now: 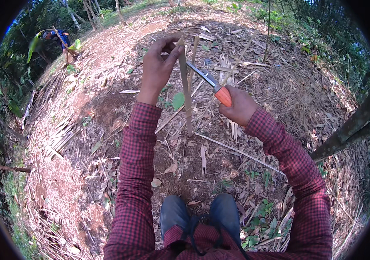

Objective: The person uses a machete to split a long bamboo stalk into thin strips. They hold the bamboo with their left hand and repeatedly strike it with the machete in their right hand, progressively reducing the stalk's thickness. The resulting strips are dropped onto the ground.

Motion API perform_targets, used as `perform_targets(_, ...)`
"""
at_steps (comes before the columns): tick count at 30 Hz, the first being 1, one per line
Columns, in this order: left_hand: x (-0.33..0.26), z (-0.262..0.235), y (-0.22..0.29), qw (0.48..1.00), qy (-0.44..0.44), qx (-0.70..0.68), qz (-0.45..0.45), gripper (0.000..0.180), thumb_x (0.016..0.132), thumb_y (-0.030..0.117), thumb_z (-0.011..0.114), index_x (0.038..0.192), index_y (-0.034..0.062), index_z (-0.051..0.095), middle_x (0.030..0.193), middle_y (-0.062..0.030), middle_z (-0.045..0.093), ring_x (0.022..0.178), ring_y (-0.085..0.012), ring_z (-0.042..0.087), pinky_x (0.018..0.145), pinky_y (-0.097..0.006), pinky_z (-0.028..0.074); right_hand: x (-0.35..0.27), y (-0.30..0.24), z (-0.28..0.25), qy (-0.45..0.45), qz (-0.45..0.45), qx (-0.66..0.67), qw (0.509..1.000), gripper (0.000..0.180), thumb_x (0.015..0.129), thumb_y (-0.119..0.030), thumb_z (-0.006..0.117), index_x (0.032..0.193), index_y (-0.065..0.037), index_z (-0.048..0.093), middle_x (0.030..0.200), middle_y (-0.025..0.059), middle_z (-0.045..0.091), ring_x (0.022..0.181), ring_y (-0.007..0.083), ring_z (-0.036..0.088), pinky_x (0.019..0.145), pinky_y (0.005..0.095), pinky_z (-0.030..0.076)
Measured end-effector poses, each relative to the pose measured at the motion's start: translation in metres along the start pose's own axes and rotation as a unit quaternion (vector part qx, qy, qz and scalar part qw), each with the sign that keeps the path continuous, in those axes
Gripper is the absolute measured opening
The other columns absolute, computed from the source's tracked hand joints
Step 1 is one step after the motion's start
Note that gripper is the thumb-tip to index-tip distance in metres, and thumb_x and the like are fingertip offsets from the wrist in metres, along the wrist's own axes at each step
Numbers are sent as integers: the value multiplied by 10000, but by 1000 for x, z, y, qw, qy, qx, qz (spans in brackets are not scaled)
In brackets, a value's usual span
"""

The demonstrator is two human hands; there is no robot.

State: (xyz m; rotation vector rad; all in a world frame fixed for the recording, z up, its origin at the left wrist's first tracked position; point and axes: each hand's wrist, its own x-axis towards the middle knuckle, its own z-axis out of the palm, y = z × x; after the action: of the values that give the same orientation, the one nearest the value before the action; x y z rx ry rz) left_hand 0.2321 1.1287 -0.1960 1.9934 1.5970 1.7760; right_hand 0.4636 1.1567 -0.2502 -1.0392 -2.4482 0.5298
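Observation:
My left hand (158, 64) is closed near the top of a thin, flat-looking wooden stick (186, 95). The stick stands nearly upright, its lower end at the ground in front of me. Closed around an orange handle, my right hand (241, 106) holds a knife (223, 95) to the right of the stick. Its narrow metal blade points up and left, with the far end next to the stick's upper part. Whether the blade touches the wood I cannot tell. A second pale stick (193, 56) rises just behind the first.
Dry leaves and split strips cover the sloping ground. A long pale strip (241, 152) lies before my legs (175, 214). Dark trunks (345, 134) stand at the right. At the far left, a person in blue (61, 39) bends among plants.

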Motion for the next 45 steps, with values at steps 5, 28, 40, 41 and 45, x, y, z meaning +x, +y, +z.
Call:
perform_targets(5, 4, 8, -18, 997, 29, -64, 23, 246, 827, 161, 631, 995, -16, 602, 868, -87, 625, 785, -132, 595, 678, -267, 498, 3, -8, 8, -128, 82, 365, 918, 358, 724, -147, 598, 1001, 46, 478, 643, 94, 535, 451, 163, 536, 399, 289, 431)
perform_targets(28, -3, 55, -43, 940, 173, -290, 44, 324, 922, 338, 473, 771, 52, 485, 579, 21, 370, 496, -33, 314, 425, -176, 259, 35, -2, 112, -58, 86, 293, 950, 527, 670, -309, 622, 1074, 18, 531, 920, 224, 613, 827, 325, 615, 762, 381, 479)
perform_targets(40, -8, 13, -72, 911, 205, -355, 42, 376, 888, 403, 514, 755, 53, 483, 571, 15, 392, 462, -33, 313, 370, -177, 232, 22, 57, 291, -67, 238, 407, 879, 346, 669, -98, 639, 971, 27, 526, 672, 62, 556, 497, 136, 537, 478, 298, 459)
perform_targets(41, -10, 7, -73, 908, 204, -363, 36, 381, 886, 406, 516, 751, 52, 481, 571, 17, 389, 459, -33, 310, 369, -176, 229, 16, 56, 294, -84, 244, 432, 864, 345, 670, -98, 636, 971, 27, 523, 670, 60, 555, 496, 136, 536, 476, 296, 457)
perform_targets(45, -15, 4, -71, 899, 206, -385, 36, 401, 879, 427, 518, 741, 53, 478, 560, 24, 375, 447, -32, 296, 367, -175, 226, 10, 63, 288, -129, 243, 445, 852, 333, 671, -97, 625, 963, 22, 518, 653, 54, 547, 500, 137, 534, 477, 292, 450)
